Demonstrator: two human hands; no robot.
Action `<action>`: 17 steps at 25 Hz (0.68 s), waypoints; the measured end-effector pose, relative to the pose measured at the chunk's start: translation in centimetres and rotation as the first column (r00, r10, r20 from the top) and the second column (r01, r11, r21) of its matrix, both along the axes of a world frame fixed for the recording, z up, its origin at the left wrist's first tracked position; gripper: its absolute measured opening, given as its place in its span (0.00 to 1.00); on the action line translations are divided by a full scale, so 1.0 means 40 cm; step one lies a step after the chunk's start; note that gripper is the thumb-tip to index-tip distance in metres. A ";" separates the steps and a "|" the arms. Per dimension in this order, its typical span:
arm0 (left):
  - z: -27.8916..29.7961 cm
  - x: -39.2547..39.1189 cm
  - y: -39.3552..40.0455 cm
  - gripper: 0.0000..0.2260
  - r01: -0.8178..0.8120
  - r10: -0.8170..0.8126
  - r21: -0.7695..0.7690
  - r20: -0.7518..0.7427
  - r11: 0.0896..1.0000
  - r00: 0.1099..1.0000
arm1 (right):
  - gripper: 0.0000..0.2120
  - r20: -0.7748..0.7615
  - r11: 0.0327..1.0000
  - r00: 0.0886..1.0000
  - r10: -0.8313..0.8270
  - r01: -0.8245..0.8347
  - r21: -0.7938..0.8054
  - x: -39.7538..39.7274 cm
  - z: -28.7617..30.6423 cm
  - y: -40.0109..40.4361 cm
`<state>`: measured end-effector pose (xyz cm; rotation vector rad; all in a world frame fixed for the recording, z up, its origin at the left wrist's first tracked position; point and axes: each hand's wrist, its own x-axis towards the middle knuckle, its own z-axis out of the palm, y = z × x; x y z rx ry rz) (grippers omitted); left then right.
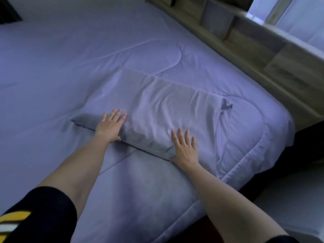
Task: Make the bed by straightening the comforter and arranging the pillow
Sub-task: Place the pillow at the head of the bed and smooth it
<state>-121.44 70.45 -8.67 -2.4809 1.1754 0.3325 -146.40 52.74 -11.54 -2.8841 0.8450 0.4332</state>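
Note:
A lavender pillow (168, 109) lies on the lavender quilted comforter (70, 67), near the bed's right corner by the headboard. My left hand (110, 126) rests flat on the pillow's near left edge, fingers apart. My right hand (185, 147) lies flat on the pillow's near right corner, fingers spread. Neither hand holds anything. The comforter spreads fairly smooth over the bed, with a few creases around the pillow, and hangs over the near right edge.
A wooden headboard with open shelf compartments (245, 41) runs along the far right side of the bed. A window with a pale curtain (298, 16) is behind it. Pale floor (294, 204) shows at the lower right, beside the bed.

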 end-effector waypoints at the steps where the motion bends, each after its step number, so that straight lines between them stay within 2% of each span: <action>1: -0.027 0.011 -0.011 0.47 -0.007 0.007 -0.007 -0.020 1.000 1.000 | 0.50 -0.002 0.999 1.000 0.008 -0.008 -0.034 0.010 -0.017 -0.012; 3: -0.075 0.014 -0.027 0.42 -0.039 0.037 -0.074 -0.020 0.997 0.999 | 0.49 0.003 0.997 1.000 0.025 -0.025 -0.073 0.022 -0.034 -0.037; 4: -0.091 0.016 -0.036 0.36 -0.035 0.037 -0.123 0.009 0.992 0.999 | 0.48 0.007 0.996 0.999 0.036 -0.035 -0.082 0.027 -0.039 -0.048; 6: -0.110 0.029 -0.053 0.25 -0.003 0.013 -0.242 0.039 0.970 0.999 | 0.42 0.024 0.995 0.998 0.059 -0.057 -0.080 0.038 -0.052 -0.064; 9: -0.101 0.041 -0.062 0.14 0.038 -0.028 -0.362 0.031 0.931 0.999 | 0.35 0.099 0.995 0.991 0.089 -0.084 -0.054 0.040 -0.047 -0.079; 12: -0.054 0.029 -0.059 0.06 0.018 -0.014 -0.334 0.016 0.943 1.000 | 0.29 0.189 0.989 0.972 0.142 -0.133 -0.057 0.044 -0.023 -0.100; 15: -0.010 -0.007 -0.056 0.07 -0.025 0.029 -0.188 0.022 0.982 0.999 | 0.26 0.203 0.980 0.959 0.197 -0.184 -0.080 0.034 0.009 -0.129; 17: 0.015 -0.052 -0.061 0.07 -0.051 0.058 -0.150 0.040 0.987 0.998 | 0.24 0.203 0.972 0.951 0.232 -0.217 -0.092 0.012 0.035 -0.169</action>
